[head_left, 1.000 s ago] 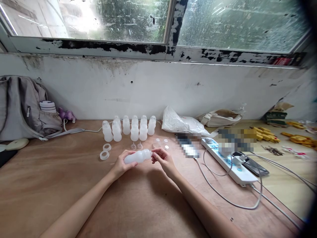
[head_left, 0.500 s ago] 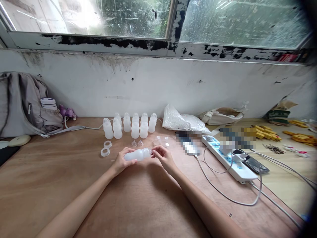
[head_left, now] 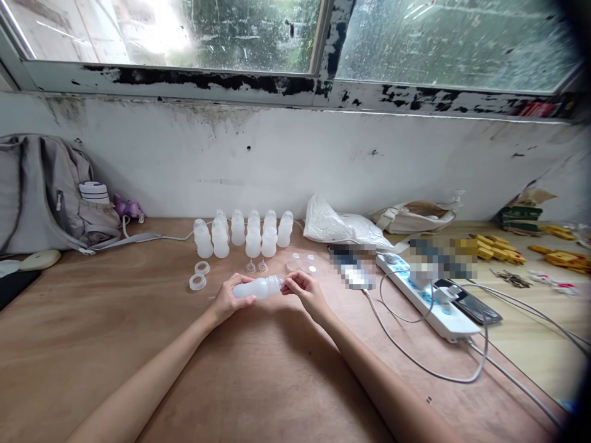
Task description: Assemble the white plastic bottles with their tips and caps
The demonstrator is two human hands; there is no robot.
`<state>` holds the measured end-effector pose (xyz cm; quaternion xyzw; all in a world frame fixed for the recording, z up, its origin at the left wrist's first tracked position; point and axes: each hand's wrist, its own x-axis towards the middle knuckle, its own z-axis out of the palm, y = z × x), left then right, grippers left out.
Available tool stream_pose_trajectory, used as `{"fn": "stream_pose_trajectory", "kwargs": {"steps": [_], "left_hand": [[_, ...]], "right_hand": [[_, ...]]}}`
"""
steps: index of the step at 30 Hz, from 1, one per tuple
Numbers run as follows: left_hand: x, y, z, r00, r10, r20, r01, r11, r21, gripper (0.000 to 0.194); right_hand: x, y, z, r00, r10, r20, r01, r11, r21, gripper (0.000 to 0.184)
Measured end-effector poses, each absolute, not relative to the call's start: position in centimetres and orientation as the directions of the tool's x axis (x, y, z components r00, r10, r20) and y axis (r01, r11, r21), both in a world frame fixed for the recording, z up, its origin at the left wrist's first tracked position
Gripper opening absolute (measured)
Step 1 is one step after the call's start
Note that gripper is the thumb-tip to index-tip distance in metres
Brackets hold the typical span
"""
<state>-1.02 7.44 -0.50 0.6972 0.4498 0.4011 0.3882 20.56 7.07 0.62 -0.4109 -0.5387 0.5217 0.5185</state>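
My left hand (head_left: 229, 296) is wrapped round a frosted white baby bottle (head_left: 253, 288), which lies on its side in the air with its neck to the right. At that neck, my right hand (head_left: 302, 288) pinches the clear nipple (head_left: 281, 283) between thumb and fingers. Two white collar rings (head_left: 197, 282) lie left of the left hand. Two more clear nipples (head_left: 262, 265) stand behind the held bottle. Several small clear discs (head_left: 313, 269) are on the table beyond my right hand. Further back, frosted baby bottles (head_left: 237, 229) stand upright in rows, some with clear caps.
A white power strip (head_left: 429, 301) with cables and a phone (head_left: 475, 306) beside it lies on the right. A white plastic bag (head_left: 339, 226) is at the wall. A grey backpack (head_left: 41, 191) stands at left; yellow parts (head_left: 496, 248) lie far right.
Both hands keep their hold at almost the same place. The view has shifted very slightly.
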Motion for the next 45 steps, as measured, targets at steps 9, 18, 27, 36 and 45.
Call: {"fn": "stream_pose_trajectory", "kwargs": {"steps": [9, 18, 27, 36, 45], "left_hand": [[-1.0, 7.3, -0.5, 0.294, 0.932, 0.212, 0.365, -0.314, 0.877, 0.036], [-1.0, 7.3, -0.2, 0.324, 0.926, 0.195, 0.351, -0.309, 0.884, 0.035], [-0.9, 7.0, 0.0, 0.34, 0.903, 0.262, 0.384, -0.388, 0.838, 0.033], [-0.4, 5.4, -0.5, 0.409, 0.794, 0.45, 0.538, -0.608, 0.584, 0.046], [-0.4, 5.8, 0.2, 0.299, 0.826, 0.478, 0.514, -0.562, 0.648, 0.042]], "right_hand": [[20.1, 6.4, 1.8, -0.215, 0.976, 0.04, 0.005, 0.042, -0.999, 0.037], [20.8, 6.4, 2.4, -0.357, 0.93, 0.087, 0.025, 0.102, -0.994, 0.037], [20.6, 6.5, 2.1, -0.339, 0.939, 0.056, 0.027, 0.069, -0.997, 0.038], [20.4, 6.7, 0.4, -0.213, 0.947, -0.241, 0.267, -0.181, -0.946, 0.057], [21.4, 6.8, 2.1, -0.328, 0.944, 0.019, 0.152, 0.073, -0.986, 0.029]]}}
